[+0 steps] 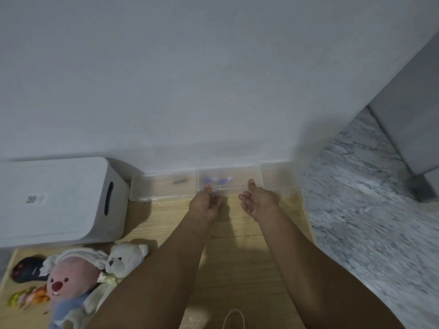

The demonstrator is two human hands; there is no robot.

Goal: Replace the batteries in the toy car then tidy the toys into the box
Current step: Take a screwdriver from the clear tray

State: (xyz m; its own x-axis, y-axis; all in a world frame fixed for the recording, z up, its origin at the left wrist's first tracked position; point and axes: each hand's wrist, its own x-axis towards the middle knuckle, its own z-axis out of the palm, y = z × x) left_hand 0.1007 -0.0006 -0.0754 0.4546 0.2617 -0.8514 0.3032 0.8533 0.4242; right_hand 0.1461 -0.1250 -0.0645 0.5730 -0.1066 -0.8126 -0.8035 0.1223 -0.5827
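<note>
Hands (pixel 209 205) (pixel 259 203) reach a clear, rectangular plastic tray (pixel 229 179).

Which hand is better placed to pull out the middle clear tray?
Left, narrowly. The left hand has fingertips at the front edge of the middle clear tray; the right hand hovers palm-up, near its right corner. Both look empty, though the frame is blurred.
</note>
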